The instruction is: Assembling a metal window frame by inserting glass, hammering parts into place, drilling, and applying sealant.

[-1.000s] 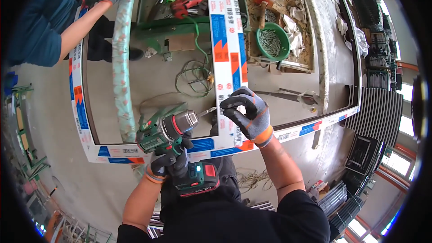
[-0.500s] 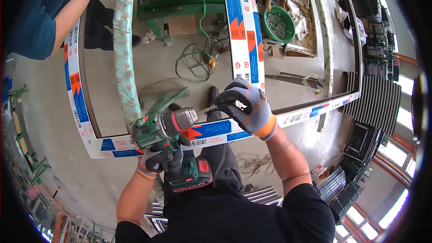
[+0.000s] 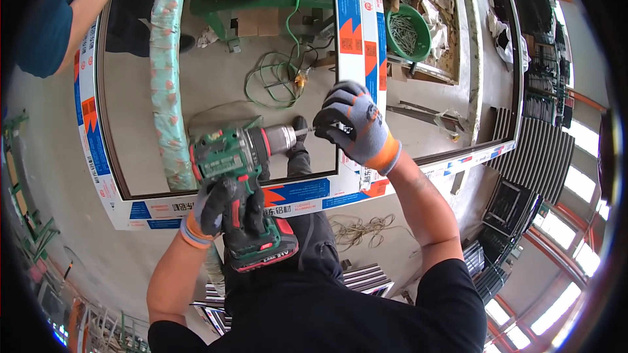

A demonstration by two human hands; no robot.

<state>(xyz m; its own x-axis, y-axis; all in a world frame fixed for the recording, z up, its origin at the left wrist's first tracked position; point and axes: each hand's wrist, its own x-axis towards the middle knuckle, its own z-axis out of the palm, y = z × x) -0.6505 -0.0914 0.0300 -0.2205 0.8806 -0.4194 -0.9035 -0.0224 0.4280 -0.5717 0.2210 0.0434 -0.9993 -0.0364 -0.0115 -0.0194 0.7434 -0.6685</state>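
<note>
A green and black cordless drill [image 3: 226, 154] with red trim is held in my left hand [image 3: 216, 208], gloved, its fingers wrapped round the grip. Its chuck points right, carrying a thin bit [image 3: 302, 131]. At the bit's tip my right hand [image 3: 356, 121], in a grey glove with an orange cuff, is closed in a pinch. What sits between those fingertips is hidden. Both hands are over the near part of a metal window frame [image 3: 307, 191], covered in white, blue and orange protective film. The drill is above the near rail, my right hand by the middle upright.
A green bowl of screws [image 3: 407, 34] stands on a cluttered bench at the far right. A green cable [image 3: 275, 85] lies coiled on the floor inside the frame. A wrapped beam [image 3: 167, 78] crosses at left. Another person's arm [image 3: 91, 16] reaches in at the far left.
The drill has levelled out, its bit now pointing straight right. My right hand has moved slightly up, staying at the bit's tip. The view has shifted a little.
</note>
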